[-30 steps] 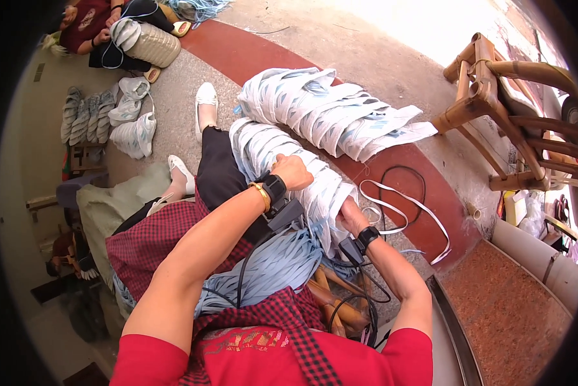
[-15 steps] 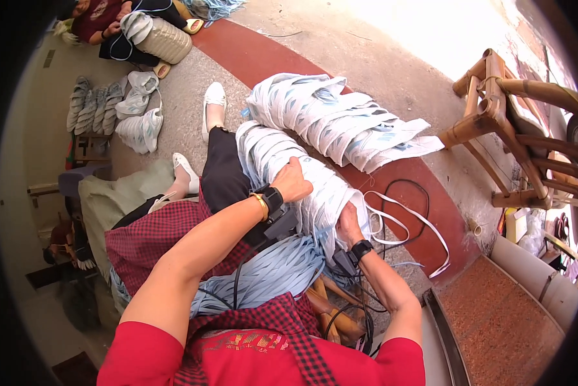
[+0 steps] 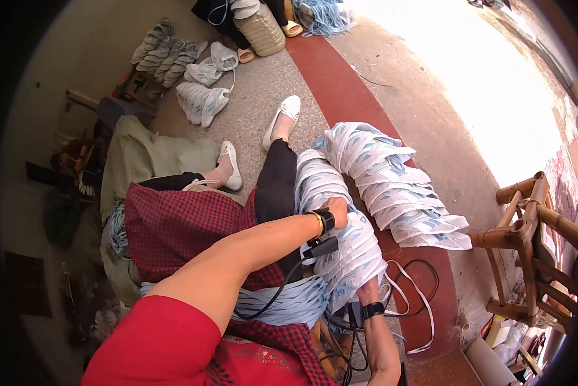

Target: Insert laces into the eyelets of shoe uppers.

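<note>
Across my thigh lies a long white bundle (image 3: 354,248) of ribbed, overlapping woven layers with blue marks. My left hand (image 3: 338,211) rests curled on the bundle's upper half, fingers closed; whatever they pinch is hidden. At the near end, my right hand (image 3: 368,293) grips the bundle, its fingertips tucked out of sight in the layers. A second white bundle (image 3: 398,186) of the same kind lies alongside, to the right. Pale blue flat strips (image 3: 289,301) spread over my lap, below the first bundle.
White straps (image 3: 424,321) and a dark cable trail on the floor beside my right hand. A bamboo chair (image 3: 527,244) stands at the right. More white bundles (image 3: 202,103) lie at the far left, near a person's feet and a beige ribbed container (image 3: 261,32).
The view has swung, so the scene sits further right and lower. Both hands remain on the same bundle, the left on its upper half and the right at its near end.
</note>
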A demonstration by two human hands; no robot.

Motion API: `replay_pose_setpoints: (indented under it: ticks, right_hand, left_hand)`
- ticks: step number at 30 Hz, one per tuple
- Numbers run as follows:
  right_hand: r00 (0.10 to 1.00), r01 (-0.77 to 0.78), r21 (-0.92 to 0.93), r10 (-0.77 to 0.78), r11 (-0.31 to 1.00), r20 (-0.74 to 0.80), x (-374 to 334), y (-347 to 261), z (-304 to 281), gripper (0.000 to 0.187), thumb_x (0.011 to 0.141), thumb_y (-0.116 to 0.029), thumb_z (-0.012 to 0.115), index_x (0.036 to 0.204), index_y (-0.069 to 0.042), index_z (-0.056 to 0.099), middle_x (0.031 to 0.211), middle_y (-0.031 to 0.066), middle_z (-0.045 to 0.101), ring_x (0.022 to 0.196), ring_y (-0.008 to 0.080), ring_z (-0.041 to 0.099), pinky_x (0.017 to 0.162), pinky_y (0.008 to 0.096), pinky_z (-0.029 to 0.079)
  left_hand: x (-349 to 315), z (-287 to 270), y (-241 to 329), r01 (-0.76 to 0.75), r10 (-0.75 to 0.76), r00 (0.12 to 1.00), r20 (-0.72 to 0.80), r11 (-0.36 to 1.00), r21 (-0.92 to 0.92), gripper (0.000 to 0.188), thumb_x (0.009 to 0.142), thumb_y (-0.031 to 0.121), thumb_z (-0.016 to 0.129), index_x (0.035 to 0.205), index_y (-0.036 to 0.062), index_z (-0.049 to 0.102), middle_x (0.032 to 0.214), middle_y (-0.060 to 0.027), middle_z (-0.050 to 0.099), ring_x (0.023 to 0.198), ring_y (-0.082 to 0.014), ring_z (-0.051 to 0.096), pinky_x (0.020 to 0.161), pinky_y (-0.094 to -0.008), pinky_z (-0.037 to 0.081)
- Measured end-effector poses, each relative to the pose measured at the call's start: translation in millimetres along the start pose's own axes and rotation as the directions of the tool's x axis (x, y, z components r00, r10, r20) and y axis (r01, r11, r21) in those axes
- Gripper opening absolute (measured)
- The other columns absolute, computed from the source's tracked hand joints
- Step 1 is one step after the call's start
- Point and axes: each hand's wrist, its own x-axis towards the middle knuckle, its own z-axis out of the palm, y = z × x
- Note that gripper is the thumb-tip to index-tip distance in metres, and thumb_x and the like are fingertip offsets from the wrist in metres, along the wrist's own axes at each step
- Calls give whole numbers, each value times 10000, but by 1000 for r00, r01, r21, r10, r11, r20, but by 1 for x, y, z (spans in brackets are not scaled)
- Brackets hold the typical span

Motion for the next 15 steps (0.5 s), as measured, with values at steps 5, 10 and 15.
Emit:
replay_pose_setpoints:
  ticks: [5, 10, 15]
  right_hand:
    - [997, -39, 67, 43, 997, -60, -18, -13, -34, 464, 966, -291, 536, 1352, -44, 460, 1309, 83, 559, 1175, 251, 553, 992, 408, 461]
    - [987, 77, 10, -74, 997, -142, -2, 9, -12, 459, 964, -284, 540, 1349, -45, 463, 1306, 81, 561, 1173, 250, 554, 992, 407, 461]
    - [988, 56, -132, -74, 990, -138, -4, -2, -32, 455, 962, -277, 544, 1346, -46, 466, 1302, 79, 564, 1170, 249, 556, 991, 406, 461]
  left_hand:
    - [-19, -6, 49, -136, 248, 920, 302, 928, -347, 168, 666, 104, 599, 777, 10, 684, 681, -224, 601, 624, -304, 565, 639, -388, 481]
    - [2, -14, 49, -129, 127, 821, 556, 991, -35, 372, 783, 254, 615, 971, -60, 679, 982, -245, 676, 937, -296, 679, 768, -370, 530]
    - [10, -21, 59, -193, 169, 616, 769, 979, -61, 399, 782, 235, 569, 1080, -12, 666, 1022, -184, 687, 893, -259, 668, 737, -367, 518]
